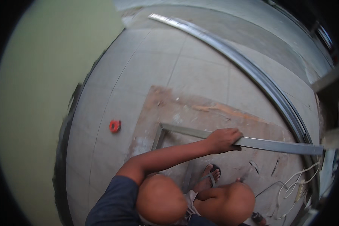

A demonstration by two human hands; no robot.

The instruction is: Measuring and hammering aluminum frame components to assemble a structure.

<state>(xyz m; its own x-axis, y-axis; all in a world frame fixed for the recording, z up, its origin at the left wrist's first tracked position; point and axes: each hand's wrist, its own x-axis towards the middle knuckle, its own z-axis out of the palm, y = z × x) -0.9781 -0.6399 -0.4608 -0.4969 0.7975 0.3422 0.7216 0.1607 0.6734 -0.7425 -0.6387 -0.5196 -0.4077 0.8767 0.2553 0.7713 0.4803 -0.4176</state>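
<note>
My left hand [224,140] reaches across from the left and is closed around a silver metal bar [280,145]. The bar runs right from my fingers toward the cables. On the other side of the hand lies a metal frame [184,130] with a square corner, flat on the stained board. My hand covers the spot where bar and frame meet, so I cannot tell whether they are one piece. My right hand does not show. My sandaled foot [209,176] rests near the frame, below the held bar.
A red tape measure [115,126] lies on the tiles to the left. Long metal profiles [229,52] curve along the far right. White cables [295,182] lie at the right, and a dark tool [258,217] is by my knee. A pale green wall [45,94] borders the left.
</note>
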